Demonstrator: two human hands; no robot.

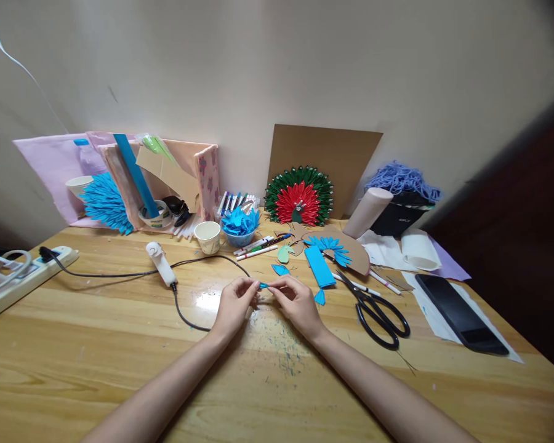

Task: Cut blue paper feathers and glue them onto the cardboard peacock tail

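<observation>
Between my fingertips, over the middle of the table, is a small folded blue paper piece [263, 285]. My left hand [235, 306] pinches its left end, and my right hand [300, 304] pinches its right end. Just beyond the hands lies a loose blue paper leaf [281, 269]. Right of them is a blue paper strip [320, 267], with another small blue piece [320, 298] below it. A cardboard fan [357, 253] carries a row of blue paper petals [335, 249]. Black-handled scissors [373, 311] lie open to the right of my right hand.
At left, a white glue gun [162, 263] trails a black cord near a power strip [37, 271]. Behind stand a paper cup [207, 237], a bowl of blue pieces [239, 226] and a red-green paper peacock [298, 197]. A phone [459, 314] lies at right.
</observation>
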